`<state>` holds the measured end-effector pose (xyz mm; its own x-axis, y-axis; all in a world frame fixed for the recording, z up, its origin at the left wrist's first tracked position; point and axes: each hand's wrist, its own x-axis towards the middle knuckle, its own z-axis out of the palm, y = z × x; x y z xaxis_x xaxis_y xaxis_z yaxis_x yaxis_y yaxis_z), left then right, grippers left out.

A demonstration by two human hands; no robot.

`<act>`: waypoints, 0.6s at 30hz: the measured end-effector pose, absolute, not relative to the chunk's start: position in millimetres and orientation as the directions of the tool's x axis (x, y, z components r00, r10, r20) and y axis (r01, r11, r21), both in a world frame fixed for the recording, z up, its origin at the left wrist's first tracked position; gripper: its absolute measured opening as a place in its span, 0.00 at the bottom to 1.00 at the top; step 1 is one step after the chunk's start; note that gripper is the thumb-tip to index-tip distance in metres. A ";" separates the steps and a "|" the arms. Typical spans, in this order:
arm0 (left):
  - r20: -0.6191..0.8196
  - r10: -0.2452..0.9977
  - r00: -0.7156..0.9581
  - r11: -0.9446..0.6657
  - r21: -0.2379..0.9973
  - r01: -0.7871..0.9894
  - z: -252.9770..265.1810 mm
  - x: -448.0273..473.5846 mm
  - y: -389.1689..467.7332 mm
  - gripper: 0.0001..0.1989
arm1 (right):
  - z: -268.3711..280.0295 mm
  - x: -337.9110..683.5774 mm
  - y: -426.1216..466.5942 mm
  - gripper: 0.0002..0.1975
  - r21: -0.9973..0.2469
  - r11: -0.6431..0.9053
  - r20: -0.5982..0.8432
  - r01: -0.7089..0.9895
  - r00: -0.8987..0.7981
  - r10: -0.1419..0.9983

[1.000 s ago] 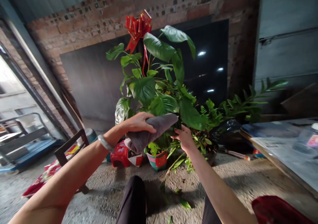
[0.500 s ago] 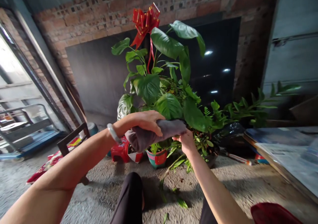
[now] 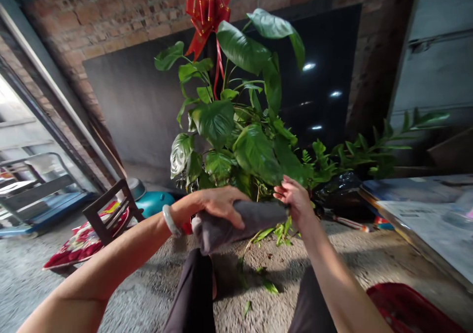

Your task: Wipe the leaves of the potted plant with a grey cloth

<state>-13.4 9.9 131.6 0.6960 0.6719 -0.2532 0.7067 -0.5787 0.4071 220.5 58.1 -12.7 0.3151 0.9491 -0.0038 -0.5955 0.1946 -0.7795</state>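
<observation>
My left hand [image 3: 225, 205] is closed over a thick, folded grey cloth [image 3: 254, 219], its thumb pressing on the near side; a pale bangle [image 3: 172, 220] circles that wrist. At the cloth's right end is my right hand [image 3: 297, 200], with loosely bent fingers apart above it and the fingertips close to a drooping leaf [image 3: 256, 150]. Whether they touch the leaf I cannot tell. Behind the cloth stands a large leafy potted plant [image 3: 214, 123] with a red ribbon bow [image 3: 207, 13] at its top. The plant's pots are mostly hidden by my hands and the cloth.
A low wooden chair [image 3: 111, 215] with a red patterned cushion [image 3: 74, 247] stands left, near a teal rounded object [image 3: 157, 204] and a blue trolley [image 3: 48, 215]. On the right is a covered table [image 3: 417, 215]. Fallen leaves [image 3: 271, 287] lie on the concrete floor.
The cloth and my left hand have come lower and nearer to me. My right hand has shifted right, its fingers now raised above the cloth's end. The view has tilted down slightly.
</observation>
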 end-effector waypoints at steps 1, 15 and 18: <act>-0.306 0.635 0.709 -0.578 0.421 0.700 124.7 -20.7 5.8 0.18 | -17.4 229.5 55.3 0.16 -0.774 0.192 -0.023 -0.603 0.329 0.944; 0.315 0.923 0.222 -0.361 0.509 0.781 120.8 -52.0 67.0 0.25 | -118.5 139.6 68.4 0.18 -0.827 -0.112 -0.179 -0.550 0.070 0.981; 0.249 0.938 0.241 -0.342 0.554 0.759 101.4 -55.9 66.8 0.22 | -117.4 123.6 84.4 0.22 -0.811 -0.142 -0.209 -0.567 0.056 0.976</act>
